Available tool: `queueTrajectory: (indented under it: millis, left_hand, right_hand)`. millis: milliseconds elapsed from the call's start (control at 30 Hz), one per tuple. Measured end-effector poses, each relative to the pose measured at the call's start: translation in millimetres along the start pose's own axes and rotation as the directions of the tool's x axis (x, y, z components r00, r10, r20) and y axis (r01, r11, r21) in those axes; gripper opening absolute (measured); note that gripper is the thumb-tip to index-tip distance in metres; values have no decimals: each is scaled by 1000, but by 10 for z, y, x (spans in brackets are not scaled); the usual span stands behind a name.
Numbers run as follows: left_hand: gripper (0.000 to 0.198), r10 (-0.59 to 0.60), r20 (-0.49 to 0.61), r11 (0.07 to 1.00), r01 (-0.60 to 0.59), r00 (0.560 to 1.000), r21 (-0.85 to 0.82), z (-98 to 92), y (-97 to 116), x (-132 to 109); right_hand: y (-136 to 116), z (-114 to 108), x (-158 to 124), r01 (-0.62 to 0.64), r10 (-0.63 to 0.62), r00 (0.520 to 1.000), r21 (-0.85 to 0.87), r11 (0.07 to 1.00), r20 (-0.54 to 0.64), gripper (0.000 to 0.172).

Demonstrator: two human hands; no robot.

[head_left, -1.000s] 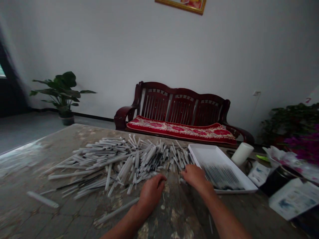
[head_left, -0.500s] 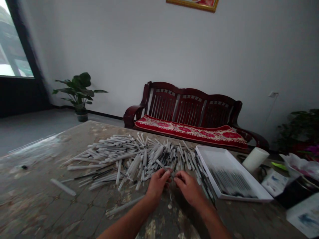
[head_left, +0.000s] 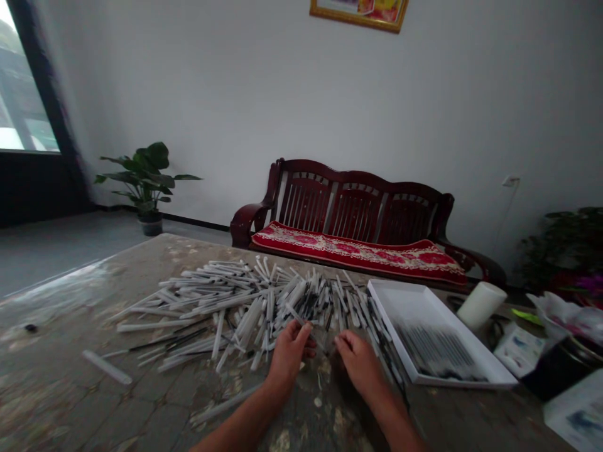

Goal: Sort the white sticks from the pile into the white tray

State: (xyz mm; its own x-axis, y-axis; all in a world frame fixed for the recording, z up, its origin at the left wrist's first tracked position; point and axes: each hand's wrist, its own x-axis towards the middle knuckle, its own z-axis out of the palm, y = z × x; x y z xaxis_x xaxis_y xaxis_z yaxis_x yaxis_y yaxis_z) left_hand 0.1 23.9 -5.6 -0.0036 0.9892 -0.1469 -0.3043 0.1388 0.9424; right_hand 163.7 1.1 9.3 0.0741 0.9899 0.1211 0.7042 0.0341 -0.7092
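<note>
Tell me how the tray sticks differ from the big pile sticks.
The sticks in the white tray lie neatly side by side, but the sticks in the big pile are jumbled every way. The tray sticks look darker; the pile sticks look mostly white. Both are long and thin.

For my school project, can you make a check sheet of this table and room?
surface: worn, blotchy tabletop
job's things: heap of thin white tubes with dark tips; white tray holding more, lined up
clutter: white cylinder, printed card, black pot
hands: left hand and right hand at the heap's edge, grip unclear
cables: thin wire on the wall
surroundings: wooden bench with red cushion, potted plant
</note>
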Motion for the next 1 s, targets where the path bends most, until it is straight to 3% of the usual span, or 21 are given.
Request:
queueTrajectory:
  millis: [133,233,367,600,767,900,1000]
  left_hand:
    - [43,44,15,988,-45,999,150,-44,-9,35]
    - [44,41,26,972,-46,999,231,-51,-26,47]
    - [43,12,50,962,-25,999,271,-46,-53,55]
    - [60,41,15,985,-43,999,170,-40,-84,37]
    - [41,68,46,971,-77,997,227,-23,-61,-25]
    - [35,54,133,953,-91,990,290,4,-72,-56]
    - [37,43,175,971,-83,984,226,24,-82,-58]
  right_hand:
    - [95,-293,284,-61,54,998,-290,955,-33,22]
    - [156,-414,461,-134,75,989,-557,820,-127,28]
    - [195,-402,602,-204,161,979,-659,724,-126,30]
    - [236,-404,594,-179,173,982,-625,760,-71,25]
    - [185,-424,381,-180,173,983,-560,809,-67,30]
    - [-15,-275,130,-137,120,989,-252,958,-84,32]
    - [-237,-106,-67,47,-48,999,-58,997,-12,31]
